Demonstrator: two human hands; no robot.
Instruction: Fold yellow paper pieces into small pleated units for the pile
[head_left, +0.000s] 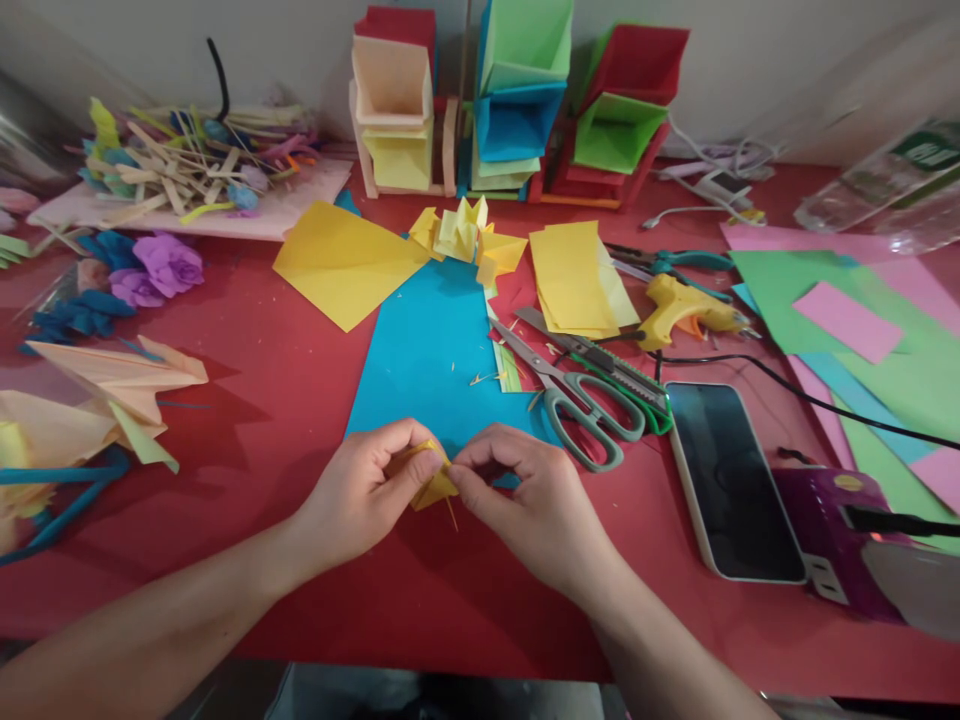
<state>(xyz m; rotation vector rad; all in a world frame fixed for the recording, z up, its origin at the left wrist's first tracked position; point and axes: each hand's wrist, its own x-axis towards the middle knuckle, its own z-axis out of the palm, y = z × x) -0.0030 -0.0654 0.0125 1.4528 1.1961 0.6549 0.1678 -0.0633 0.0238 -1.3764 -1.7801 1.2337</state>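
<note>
Between my two hands is a small folded piece of yellow paper point(436, 490), with a thin strand hanging from its lower edge. My left hand point(371, 475) pinches it between thumb and fingers. The fingertips of my right hand point(521, 490) are closed on its right edge. Beneath and beyond the hands lies a blue paper sheet point(420, 345). Several folded yellow paper pieces point(461, 230) stand at the sheet's far end. Grey-handled scissors point(577, 400) lie just past my right hand, beside a utility knife point(600, 360).
A phone point(735, 480) and a purple device point(840, 540) lie on the right. Behind the scissors are yellow sheets point(574, 280) and a yellow glue gun point(690, 310) with a black cable. Paper boxes point(521, 120) line the wall. Purple paper flowers point(161, 270) sit on the left.
</note>
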